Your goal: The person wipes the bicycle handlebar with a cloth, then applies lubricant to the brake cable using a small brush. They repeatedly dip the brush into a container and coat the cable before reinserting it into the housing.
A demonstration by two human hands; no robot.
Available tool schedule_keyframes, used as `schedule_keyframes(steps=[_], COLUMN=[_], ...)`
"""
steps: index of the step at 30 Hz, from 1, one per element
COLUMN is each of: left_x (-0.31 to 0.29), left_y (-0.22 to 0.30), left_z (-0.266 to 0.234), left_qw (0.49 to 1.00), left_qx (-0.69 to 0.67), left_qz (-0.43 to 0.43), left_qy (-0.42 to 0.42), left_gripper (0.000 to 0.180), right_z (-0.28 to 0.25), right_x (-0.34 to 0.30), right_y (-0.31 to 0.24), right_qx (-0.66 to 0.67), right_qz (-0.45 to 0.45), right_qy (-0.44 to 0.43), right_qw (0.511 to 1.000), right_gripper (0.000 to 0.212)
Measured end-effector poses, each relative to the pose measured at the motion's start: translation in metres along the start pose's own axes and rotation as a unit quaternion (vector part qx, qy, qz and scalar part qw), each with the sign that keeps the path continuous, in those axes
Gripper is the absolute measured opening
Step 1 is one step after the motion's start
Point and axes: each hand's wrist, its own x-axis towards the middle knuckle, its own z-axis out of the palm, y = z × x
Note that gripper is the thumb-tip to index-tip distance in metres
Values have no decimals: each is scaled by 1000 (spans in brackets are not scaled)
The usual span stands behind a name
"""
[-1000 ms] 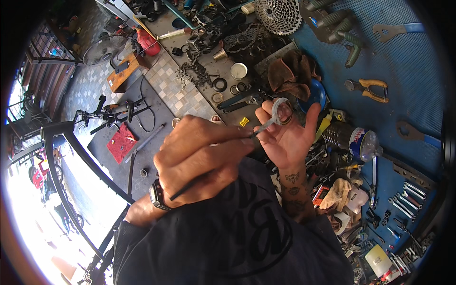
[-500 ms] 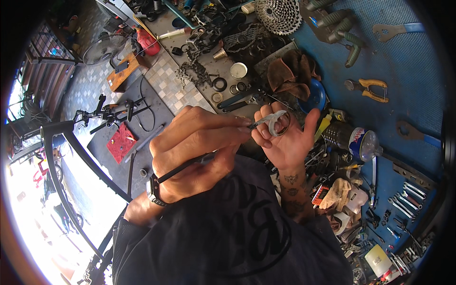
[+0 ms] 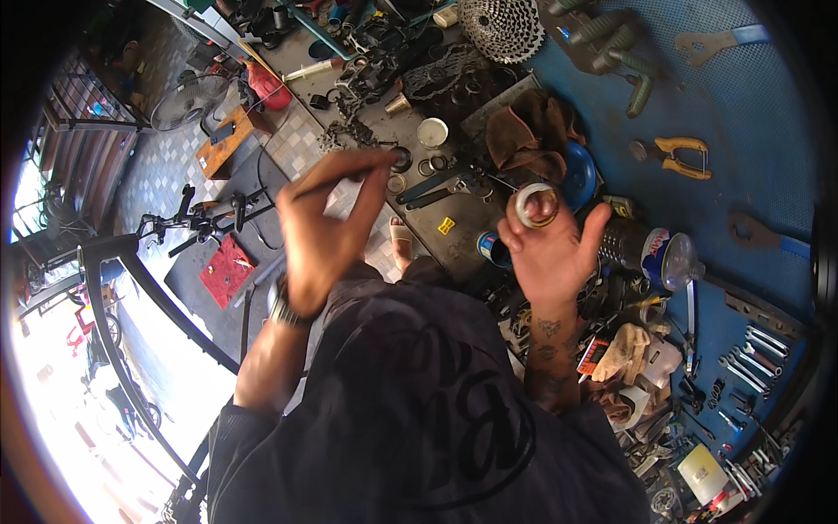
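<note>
On the fingertips of my right hand [image 3: 556, 266] sits a ring [image 3: 523, 210] with a pale, whitish coat on its rim. The fingers behind it are curled, and the thumb stands apart. My left hand [image 3: 319, 223], wearing a watch, is slightly blurred. Its thumb and forefinger come together over the bench, by a black ring [image 3: 403, 161] that they partly cover. Whether anything is pinched there I cannot make out. Close by lie a brass-coloured ring [image 3: 397, 184] and a shallow round tin [image 3: 432, 133].
A brown glove [image 3: 515, 140] lies beside a blue bowl [image 3: 579, 175]. A large bicycle cassette [image 3: 502, 31] is at the back. Yellow-handled pliers [image 3: 685, 159], a plastic bottle [image 3: 672, 262] and several spanners [image 3: 751, 362] are on the blue surface at right.
My left hand has moved left and away from the ring; the thin brush-like tool it held no longer shows. My right hand has shifted slightly right, its ring turned and raised in view.
</note>
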Motion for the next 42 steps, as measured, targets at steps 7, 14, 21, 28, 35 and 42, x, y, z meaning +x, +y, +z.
schedule_keyframes(steps=[7, 14, 21, 28, 35, 42], left_x=[42, 30, 49, 26, 18, 2], left_y=[-119, -143, -76, 52, 73, 64], left_z=[92, 110, 76, 5, -6, 0], left_qw=[981, 987, 996, 989, 963, 956], left_qx=[151, 129, 84, -45, 20, 35], left_qz=[114, 87, -26, 142, 266, 289], left_qy=[-52, -32, -14, -14, -29, -39], left_gripper=[16, 10, 18, 21, 30, 33], right_z=[-9, -17, -3, 15, 16, 17], right_x=[-8, -18, -6, 4, 11, 9], right_y=[-13, -8, -6, -7, -2, 4], right_qx=[-121, -209, -339, -547, -565, -525], right_qz=[-47, -83, -126, -200, -220, -201], right_qy=[16, 12, 0, -23, -50, -27], right_qw=[991, 974, 932, 813, 794, 826], right_gripper=[76, 73, 61, 60, 59, 62])
